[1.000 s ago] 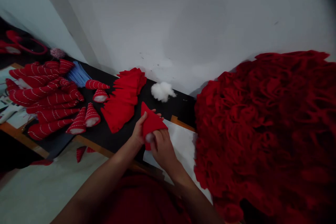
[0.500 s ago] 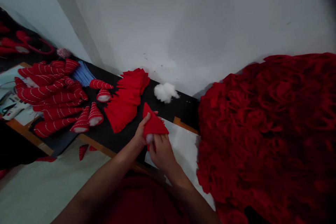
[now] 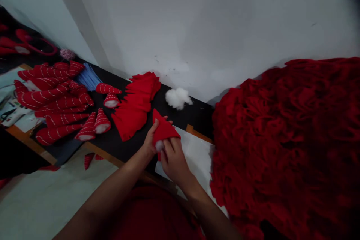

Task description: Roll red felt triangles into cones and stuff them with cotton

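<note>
A red felt cone [image 3: 165,129] is in my left hand [image 3: 150,140], which grips it along its left side with the thumb on top. White stuffing [image 3: 159,146] shows at the cone's open lower end. My right hand [image 3: 176,161] is closed at that opening beside the stuffing; its fingertips are tucked under the red edge and partly hidden. On the black tabletop beyond lies a loose clump of white stuffing [image 3: 178,98]. Left of the hands rests a fanned stack of red felt pieces [image 3: 137,105].
Several stuffed red cones with white stitching [image 3: 60,101] are heaped at the left, near blue sticks [image 3: 88,78] and a glue gun [image 3: 17,114]. A large heap of red fabric [image 3: 284,142] fills the right. A white sheet [image 3: 197,153] lies under my hands. Behind stands a wall [image 3: 197,26].
My right fingers have shifted slightly at the cone's opening. My left hand keeps its grip on the cone, and the view has moved a little.
</note>
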Available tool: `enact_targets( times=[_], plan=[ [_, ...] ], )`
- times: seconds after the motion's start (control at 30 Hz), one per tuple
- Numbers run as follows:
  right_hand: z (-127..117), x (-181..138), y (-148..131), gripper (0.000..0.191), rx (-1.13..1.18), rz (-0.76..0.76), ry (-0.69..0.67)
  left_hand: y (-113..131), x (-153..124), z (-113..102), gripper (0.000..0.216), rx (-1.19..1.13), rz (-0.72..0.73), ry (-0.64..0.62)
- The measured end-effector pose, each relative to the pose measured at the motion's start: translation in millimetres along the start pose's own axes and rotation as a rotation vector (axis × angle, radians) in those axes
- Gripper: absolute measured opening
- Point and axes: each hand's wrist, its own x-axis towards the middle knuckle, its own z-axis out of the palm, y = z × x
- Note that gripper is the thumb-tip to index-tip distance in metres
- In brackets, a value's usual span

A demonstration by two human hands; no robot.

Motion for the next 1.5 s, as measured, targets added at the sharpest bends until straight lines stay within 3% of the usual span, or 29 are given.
enact_targets(
  times=[0.2, 0.33, 0.47, 0.63, 0.8, 0.93, 1.17, 1.37, 1.5],
  plan=[
    [-2.7, -9.1, 0.8, 0.039, 0.083, 0.065, 0.084, 0.7, 4.7, -13.6, 0.031, -0.027, -0.020, 0.159],
    [5.2, -16.3, 5.2, 0.039, 0.032, 0.063, 0.136, 0.9, 4.9, -15.6, 0.028, -0.011, 0.017, 0.090],
    [9.7, -9.2, 5.7, 0.046, -0.006, 0.076, 0.033, -0.7, 0.4, -6.3, 0.034, 0.010, 0.052, 0.006],
    [4.4, -1.4, 5.1, 0.056, 0.026, 0.042, -0.075, -2.2, -4.4, -2.9, 0.036, 0.034, 0.041, 0.043],
    [6.3, -6.1, 4.0, 0.047, 0.048, 0.086, -0.064, -0.4, -4.6, -3.3, 0.036, 0.025, 0.046, 0.080],
    [11.8, -2.9, 0.9, 0.054, 0.051, 0.152, -0.030, -2.9, -6.5, 1.3, 0.037, 0.035, 0.075, 0.125],
    [17.1, -6.1, 0.5, 0.043, 0.076, 0.023, -0.021, 1.2, -9.7, -0.9, 0.038, 0.036, 0.094, 0.124],
    [17.7, -6.0, -0.2, 0.049, 0.042, 0.161, 0.017, 4.2, -9.8, -0.1, 0.035, 0.028, 0.069, 0.081],
    [15.1, 1.0, -1.5, 0.043, 0.072, 0.100, -0.007, 4.8, -8.9, 4.0, 0.036, -0.009, 0.081, 0.087]
  ],
)
